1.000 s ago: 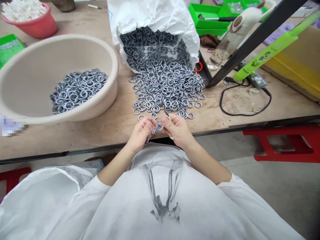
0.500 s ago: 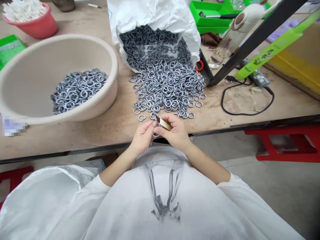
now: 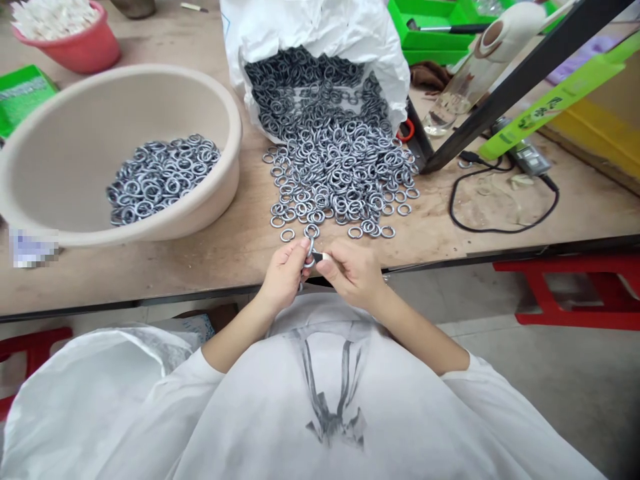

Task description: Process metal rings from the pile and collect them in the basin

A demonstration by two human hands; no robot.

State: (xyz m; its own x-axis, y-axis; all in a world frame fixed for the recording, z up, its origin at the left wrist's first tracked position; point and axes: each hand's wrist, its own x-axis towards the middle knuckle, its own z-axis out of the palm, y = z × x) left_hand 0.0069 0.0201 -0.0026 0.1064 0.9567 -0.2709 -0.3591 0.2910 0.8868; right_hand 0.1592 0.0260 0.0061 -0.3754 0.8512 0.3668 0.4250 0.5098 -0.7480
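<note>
Near the table's front edge, my left hand [image 3: 284, 275] pinches grey metal rings [image 3: 309, 261] between thumb and fingers. My right hand [image 3: 356, 275] is closed around a small knife [image 3: 319, 256]; its dark blade shows against the rings, and most of the pale handle is hidden in my fingers. Just beyond my hands, a large heap of similar rings [image 3: 345, 167] spills out of a white sack [image 3: 320, 27] lying on its side. More rings [image 3: 160, 177] lie in a big beige basin [image 3: 230, 153] on the left.
At the back left stand a red bowl [image 3: 95, 47] of white pieces and a green tray [image 3: 25, 100]. A black metal post [image 3: 500, 100] slants up on the right, near a bottle [image 3: 455, 100] and a black cable [image 3: 453, 207]. A red stool [image 3: 535, 293] is below the table edge.
My right hand has turned, so the knife handle is now mostly covered and the blade sits lower by the rings. The held rings show more clearly. The whole view has shifted slightly.
</note>
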